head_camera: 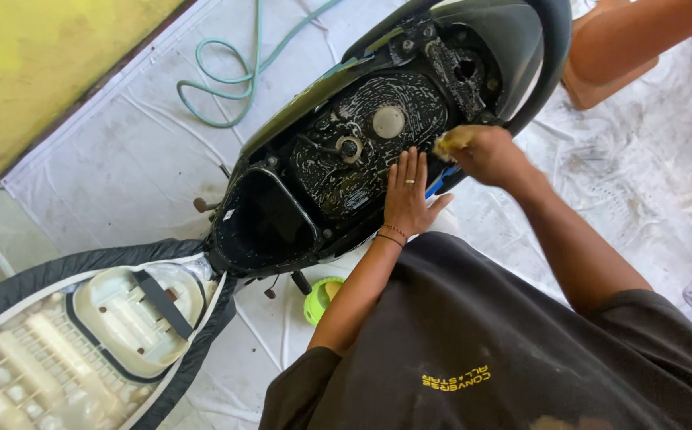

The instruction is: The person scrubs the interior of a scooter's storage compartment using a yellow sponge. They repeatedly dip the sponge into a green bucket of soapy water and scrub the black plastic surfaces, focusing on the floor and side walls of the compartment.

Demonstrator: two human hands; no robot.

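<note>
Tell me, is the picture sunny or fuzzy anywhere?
Head view: bright daylight, with the white ground sheet nearly washed out at the right; soap foam glistens on the scooter's black under-seat area; the right hand with its sponge looks slightly blurred; the left hand is sharp.

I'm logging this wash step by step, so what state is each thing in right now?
Scooter seat: flipped open, underside up.
Under-seat panel: exposed, streaked with suds.
Storage bin: open, dark inside.
Left hand: flat on the panel.
Right hand: closed on a sponge.
Hose: looped on the ground sheet.
</note>
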